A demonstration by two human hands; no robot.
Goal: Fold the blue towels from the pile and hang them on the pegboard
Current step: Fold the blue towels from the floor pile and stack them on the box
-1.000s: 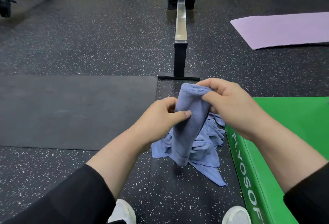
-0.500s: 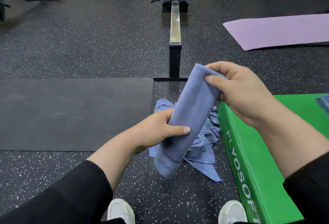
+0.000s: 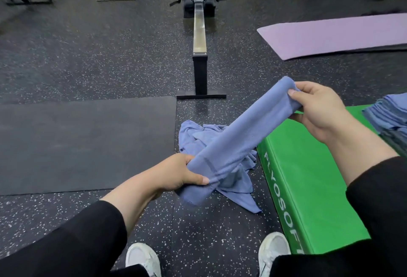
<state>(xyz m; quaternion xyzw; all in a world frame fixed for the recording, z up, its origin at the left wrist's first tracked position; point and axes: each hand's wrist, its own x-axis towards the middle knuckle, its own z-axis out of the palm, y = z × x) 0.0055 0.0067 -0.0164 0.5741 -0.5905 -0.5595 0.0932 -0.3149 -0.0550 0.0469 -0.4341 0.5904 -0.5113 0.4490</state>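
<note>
Blue folded towel point(image 3: 240, 136) is stretched taut between both hands, its long axis running diagonally from low near-left to high far-right. Left hand point(image 3: 185, 173) grasps the lower end; right hand point(image 3: 319, 109) pinches the upper end, thumb on top. Directly below lies the loose pile point(image 3: 209, 142) on the speckled floor. The green box point(image 3: 308, 188) sits just right of it, nearer the right hand, carrying a stack point(image 3: 389, 116) of folded towels. No pegboard is in view. A rower rail point(image 3: 199, 32) stands ahead, well apart.
</note>
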